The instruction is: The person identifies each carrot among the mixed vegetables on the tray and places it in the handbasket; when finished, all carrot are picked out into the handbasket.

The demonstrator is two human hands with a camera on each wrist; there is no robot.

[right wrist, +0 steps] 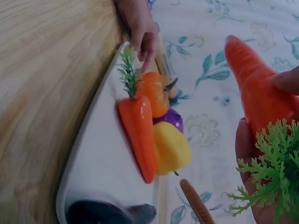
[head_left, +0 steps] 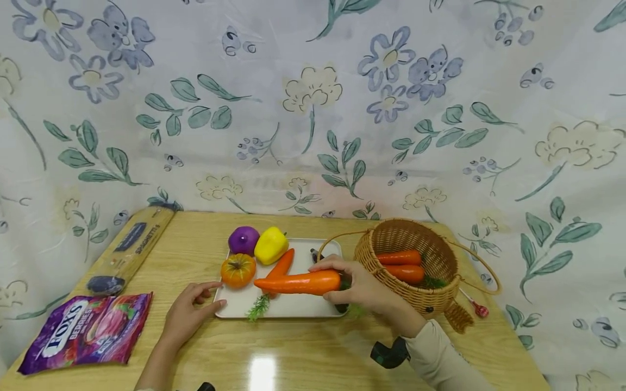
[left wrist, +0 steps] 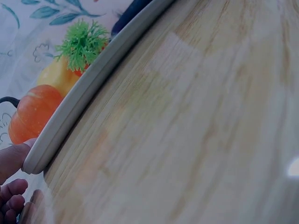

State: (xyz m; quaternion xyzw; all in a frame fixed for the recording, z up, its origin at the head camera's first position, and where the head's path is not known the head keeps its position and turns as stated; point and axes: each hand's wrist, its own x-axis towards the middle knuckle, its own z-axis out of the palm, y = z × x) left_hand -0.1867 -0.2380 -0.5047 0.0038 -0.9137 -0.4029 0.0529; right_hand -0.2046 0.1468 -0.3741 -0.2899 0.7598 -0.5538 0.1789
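Observation:
A large orange carrot (head_left: pixel 298 283) with a green leafy top (right wrist: pixel 275 172) is in my right hand (head_left: pixel 359 288), gripped near its thick end above the white tray (head_left: pixel 298 309). My left hand (head_left: pixel 193 309) is at the tray's left front corner, thumb and forefinger spread and touching the rim. On the tray lie a second carrot (right wrist: pixel 138 135), an orange pumpkin (head_left: pixel 238 270), a yellow bell pepper (head_left: pixel 271 245) and a purple round vegetable (head_left: pixel 243 240). A dark, eggplant-like thing (right wrist: pixel 107 212) lies toward the tray's right end, largely hidden in the head view.
Right of the tray stands a wicker basket (head_left: pixel 367 252) with two carrots (head_left: pixel 406 273) inside and raised handles. A red lollipop (head_left: pixel 481 310) lies beside it. At left are a spaghetti pack (head_left: pixel 132 247) and a purple Fox's bag (head_left: pixel 90 331). Patterned fabric (head_left: pixel 313 163) hangs behind.

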